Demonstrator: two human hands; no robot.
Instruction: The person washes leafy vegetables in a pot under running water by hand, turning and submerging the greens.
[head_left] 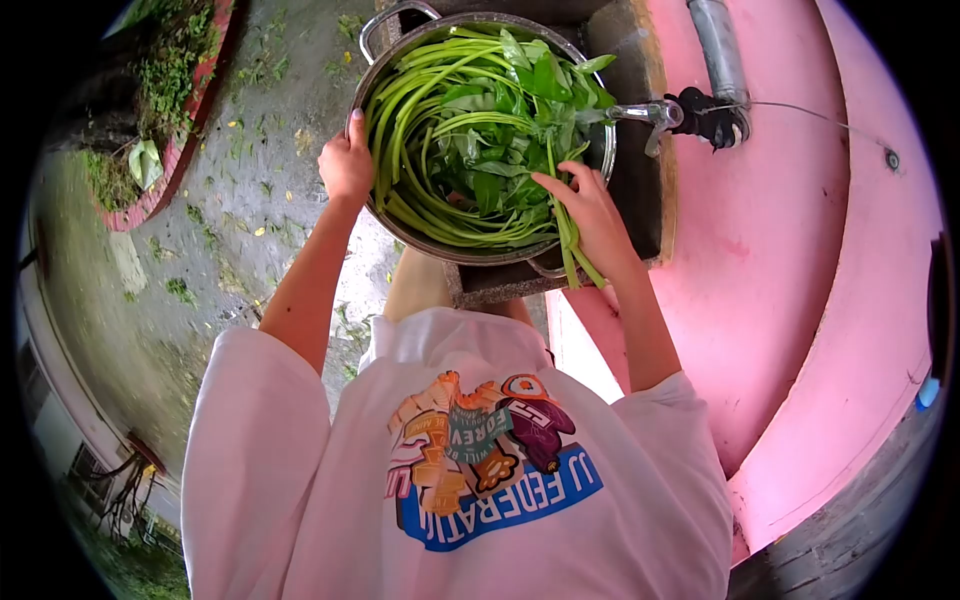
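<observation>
A round metal pot (365,92) with loop handles holds a heap of long-stemmed leafy greens (425,125), their stems curled along its inner wall. My left hand (347,168) grips the pot's left rim, thumb on top and fingers out of sight beneath. At the right side, my right hand (592,212) is closed around a few green stems, whose ends hang over the rim toward me. Leaves of the greens fill the pot's middle and upper right. Its bottom is hidden.
The pot rests over a stone sink (652,130). A metal tap (650,114) reaches over its right rim from a pink wall (770,230), below a grey pipe (717,45). Wet concrete ground (240,150) lies left, with a brick-edged planting bed (180,160).
</observation>
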